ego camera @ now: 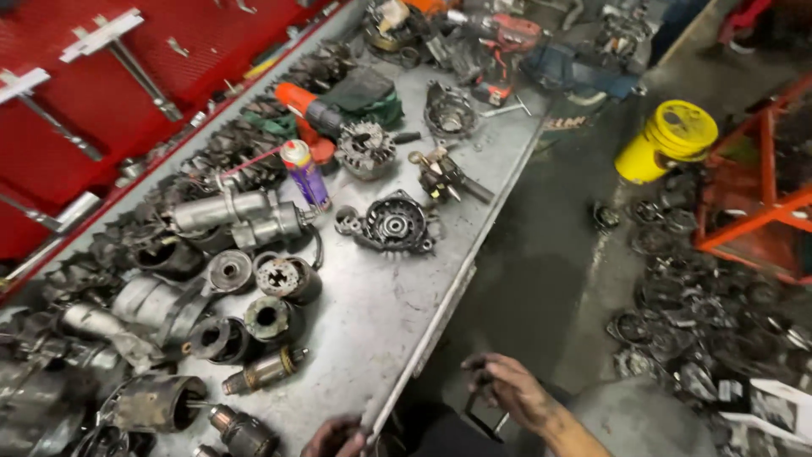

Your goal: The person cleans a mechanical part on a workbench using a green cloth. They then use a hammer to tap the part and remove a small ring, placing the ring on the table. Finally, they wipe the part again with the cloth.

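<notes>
My right hand hangs off the front of the grey metal workbench, low in the view. Its greasy fingers are curled round a thin dark metal tool that points down. My left hand sits at the bench's front edge at the bottom of the frame. It is partly cut off, so its grip is unclear. The nearest parts to it are a small armature and a dark motor housing.
Starter motors, armatures and housings crowd the bench's left. An alternator end plate, a purple spray can and an orange drill lie further back. A red tool board lines the wall. A yellow bucket, orange frame and scrap parts are on the floor.
</notes>
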